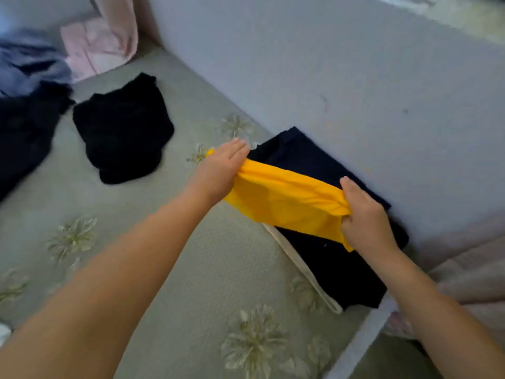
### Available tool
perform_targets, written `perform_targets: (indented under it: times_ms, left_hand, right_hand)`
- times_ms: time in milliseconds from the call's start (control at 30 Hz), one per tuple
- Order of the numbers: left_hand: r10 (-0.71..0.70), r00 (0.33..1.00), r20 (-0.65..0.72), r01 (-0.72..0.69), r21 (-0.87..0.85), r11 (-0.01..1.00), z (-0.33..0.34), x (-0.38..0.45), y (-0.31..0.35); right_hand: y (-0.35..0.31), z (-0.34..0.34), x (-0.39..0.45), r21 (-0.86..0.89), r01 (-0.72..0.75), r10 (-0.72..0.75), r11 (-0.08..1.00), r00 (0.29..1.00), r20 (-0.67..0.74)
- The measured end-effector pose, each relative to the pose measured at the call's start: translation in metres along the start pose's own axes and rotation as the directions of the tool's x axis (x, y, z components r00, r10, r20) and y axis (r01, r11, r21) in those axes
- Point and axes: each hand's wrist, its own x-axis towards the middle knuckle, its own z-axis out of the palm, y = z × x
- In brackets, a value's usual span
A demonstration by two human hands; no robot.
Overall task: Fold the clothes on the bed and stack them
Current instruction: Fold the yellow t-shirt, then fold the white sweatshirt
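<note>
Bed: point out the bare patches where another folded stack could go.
Free: floral bedcover between the crumpled black garment and the folded navy stack, and near the forearms. Crowded: far-left heap of blue and pink clothes.

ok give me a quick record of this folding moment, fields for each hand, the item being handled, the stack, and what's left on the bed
left hand: grips one end of the yellow garment
right hand: grips the other end
yellow garment: stretched between both hands, over the stack
stack: dark folded clothes by the wall, a white piece beneath
nearby: black folded garment lying apart
left to fold: pile of blue and pink clothes, far left
</note>
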Motion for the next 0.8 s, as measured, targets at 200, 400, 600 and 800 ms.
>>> perform_targets:
  times_ms: [200,400,600,800]
  left_hand:
    - [0.316,0.943,-0.105,-0.301,0.136,0.944,0.003,0.097,0.040]
    - [-0.036,0.939,0.342,-0.090,0.346,0.934,0.109,0.078,0.006]
    - [-0.109,0.806,0.582,-0.019,0.208,0.978,0.207,0.001,0.008]
    - [-0.143,0.900,0.412,0.103,0.118,0.988,0.227,-0.040,0.013]
  right_hand:
    - [0.034,-0.049,0.035,-0.045,0.070,-0.077,0.997,0.978,-0.194]
    - [0.067,0.064,0.009,-0.128,0.007,0.016,0.992,0.985,0.172]
    - [0.105,0.151,-0.021,-0.243,-0.051,0.144,0.969,0.912,0.384]
    - [0.109,0.160,-0.030,-0.235,0.009,0.045,0.972,0.973,0.224]
